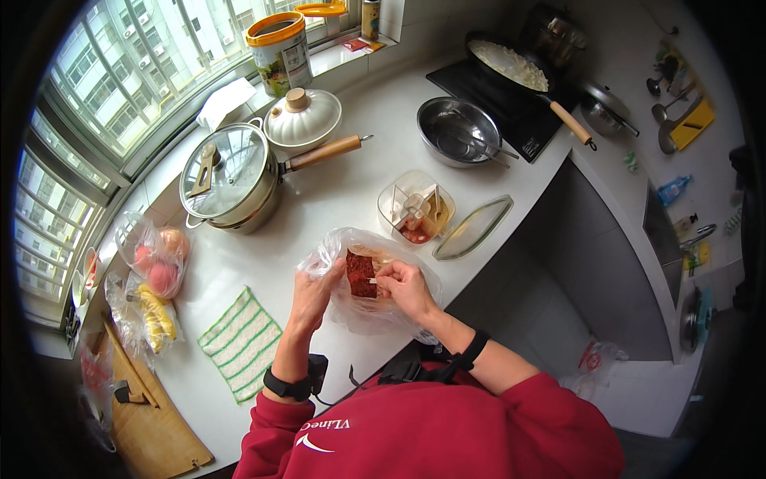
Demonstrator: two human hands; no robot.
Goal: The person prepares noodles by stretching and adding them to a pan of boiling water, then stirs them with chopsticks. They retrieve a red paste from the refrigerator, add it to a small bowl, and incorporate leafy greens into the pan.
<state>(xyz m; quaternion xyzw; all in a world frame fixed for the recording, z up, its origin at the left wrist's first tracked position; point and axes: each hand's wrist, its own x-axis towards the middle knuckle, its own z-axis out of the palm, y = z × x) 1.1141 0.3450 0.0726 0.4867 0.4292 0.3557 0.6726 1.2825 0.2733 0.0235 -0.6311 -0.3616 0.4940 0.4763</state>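
Observation:
In front of me a clear plastic bag [383, 317] stands with its mouth spread on the counter's front part. My left hand [314, 293] grips the left side of its rim. Inside shows a dark red, coarse-textured block of food [361, 266], with something pale beside it. Over the bag, my right hand [407, 290] pinches a small whitish piece [372, 280] against the block; what it is cannot be made out. Just beyond sits a clear divided seasoning box [416, 206] with red, white and tan contents. Its transparent lid [473, 227] leans or lies to the right.
Left are a lidded pot [230, 173], a wooden-handled pan [326, 152], a striped cloth [242, 344], bagged fruit [158, 263] and a cutting board [149, 431]. A steel bowl [458, 135] with utensils and a frying pan [508, 66] on a black cooktop [443, 78] stand farther back.

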